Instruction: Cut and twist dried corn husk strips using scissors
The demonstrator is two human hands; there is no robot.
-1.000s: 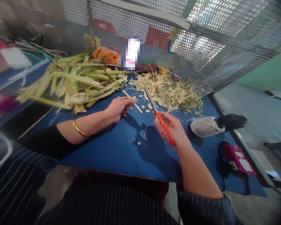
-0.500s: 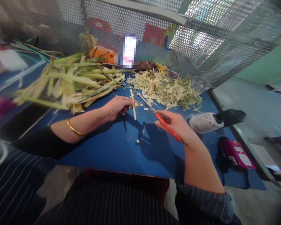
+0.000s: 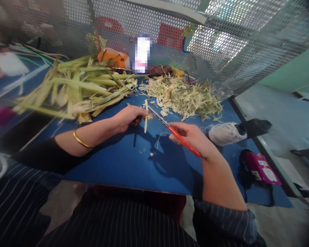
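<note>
the grip of the left hand pinches a narrow pale strip between thumb and fingers, near the centre of the frame. the strip's long axis runs nearly up and down the frame, ends showing above and below the fingertips. the right hand, right of centre, is closed around the red-handled scissors, whose blades slant to the upper left, tips just beside the strip's upper part; their gap is unclear. the left hand is nearer the strip, its forearm coming from lower left over the bench.
</note>
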